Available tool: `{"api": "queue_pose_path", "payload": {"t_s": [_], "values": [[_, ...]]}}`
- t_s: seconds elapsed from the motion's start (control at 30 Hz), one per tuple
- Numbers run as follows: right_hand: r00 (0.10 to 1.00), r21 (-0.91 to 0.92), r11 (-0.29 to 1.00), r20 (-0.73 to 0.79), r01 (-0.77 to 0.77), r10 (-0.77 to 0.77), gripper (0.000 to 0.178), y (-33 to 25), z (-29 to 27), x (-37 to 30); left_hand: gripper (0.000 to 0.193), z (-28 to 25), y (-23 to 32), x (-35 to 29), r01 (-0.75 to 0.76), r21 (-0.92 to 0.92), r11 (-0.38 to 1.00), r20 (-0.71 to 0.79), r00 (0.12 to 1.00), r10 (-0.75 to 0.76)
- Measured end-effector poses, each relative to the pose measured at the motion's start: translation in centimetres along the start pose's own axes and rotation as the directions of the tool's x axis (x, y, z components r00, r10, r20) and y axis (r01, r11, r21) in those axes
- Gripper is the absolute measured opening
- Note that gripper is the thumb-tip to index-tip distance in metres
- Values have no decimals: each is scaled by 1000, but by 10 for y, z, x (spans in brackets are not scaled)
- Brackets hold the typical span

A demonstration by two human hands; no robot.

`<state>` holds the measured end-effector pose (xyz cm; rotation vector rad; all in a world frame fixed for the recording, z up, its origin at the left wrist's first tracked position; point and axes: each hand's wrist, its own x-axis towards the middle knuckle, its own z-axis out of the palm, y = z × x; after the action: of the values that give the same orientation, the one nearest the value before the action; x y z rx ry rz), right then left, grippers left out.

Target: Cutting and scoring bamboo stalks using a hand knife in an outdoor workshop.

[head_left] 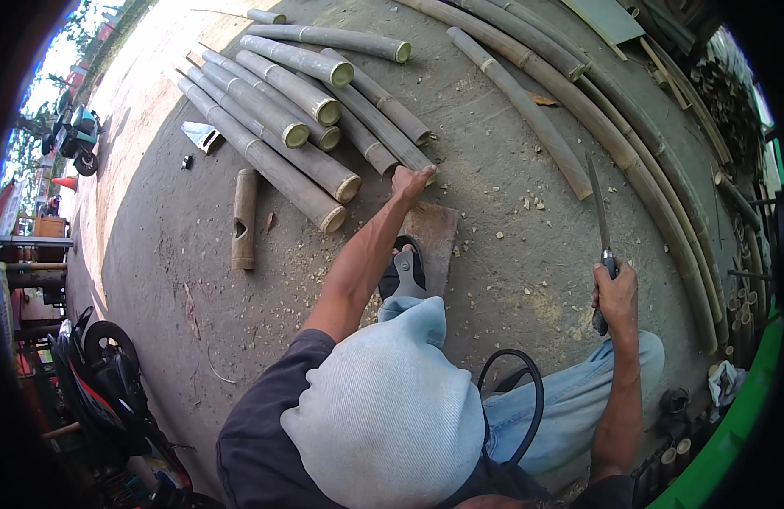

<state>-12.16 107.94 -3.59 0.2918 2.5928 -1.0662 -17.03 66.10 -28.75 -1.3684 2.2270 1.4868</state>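
Observation:
My left hand (413,181) reaches forward, closed on the near end of a grey-green bamboo pole (383,127) that lies among several cut poles. Its fingers are partly hidden. On the right, my right hand (616,297) is wrapped round the dark handle of a long knife (602,212), whose narrow blade points away from me. Below my left hand, a flat wooden board (434,237) lies on the ground beside my sandalled foot (402,270). A bamboo pole (324,208) with a pale cut end rests left of that hand.
Long bamboo poles (638,161) curve along the right side. A short bamboo piece with a hole (244,220) lies at the left. Pale chips (532,204) are strewn over the ground. A motorcycle (108,386) stands at the lower left, a scooter (75,136) farther off.

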Motion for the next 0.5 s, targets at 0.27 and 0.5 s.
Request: {"api": "queue_pose_path", "payload": {"t_s": [0.27, 0.5], "values": [[1000, 23, 1000, 19, 7, -7, 23, -8, 8, -1, 55, -19, -6, 19, 48, -285, 957, 9, 999, -47], [1000, 14, 1000, -10, 9, -8, 21, 1, -2, 2, 33, -48, 11, -36, 314, -887, 340, 442, 792, 421]]}}
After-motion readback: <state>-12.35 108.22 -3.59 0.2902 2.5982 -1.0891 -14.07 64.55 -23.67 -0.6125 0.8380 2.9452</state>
